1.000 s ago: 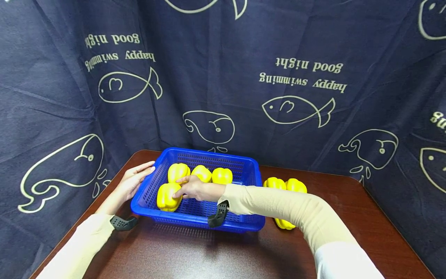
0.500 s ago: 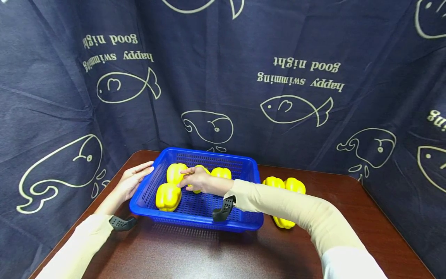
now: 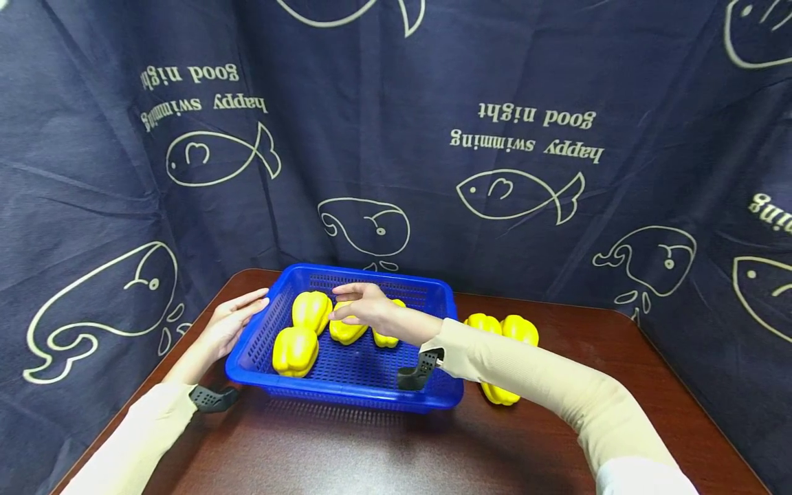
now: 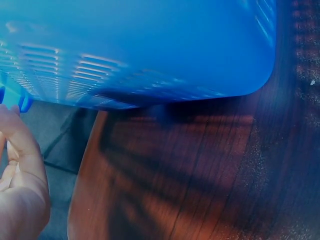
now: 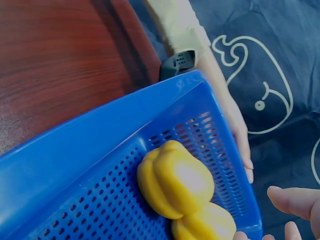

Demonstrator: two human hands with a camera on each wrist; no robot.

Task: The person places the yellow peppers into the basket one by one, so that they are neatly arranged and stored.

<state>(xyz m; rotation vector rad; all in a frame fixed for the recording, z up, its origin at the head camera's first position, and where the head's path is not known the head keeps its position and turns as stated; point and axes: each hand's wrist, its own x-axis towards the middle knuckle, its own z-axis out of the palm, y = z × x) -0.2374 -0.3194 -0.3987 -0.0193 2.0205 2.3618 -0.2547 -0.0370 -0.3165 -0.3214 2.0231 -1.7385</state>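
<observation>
Four bell peppers (image 3: 295, 352) sit inside; I'd gently lift my empty right hand (image 3: 369, 307), loose left hand (image 3: 227, 328) steadying the basket's (image 3: 334, 390) left edge.

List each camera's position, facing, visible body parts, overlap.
Head: on the head, facing forward and down at a blue perforated plastic basket and yellow bell peppers; beige-sleeved arms, left grip and right grip show.
Left wrist: worn there, facing the basket's outside and a brown wood-grain table; part of left grip shows.
Right wrist: worn there, facing into the basket; right fingers, left arm and left grip show.
Head and right wrist share the peppers.
</observation>
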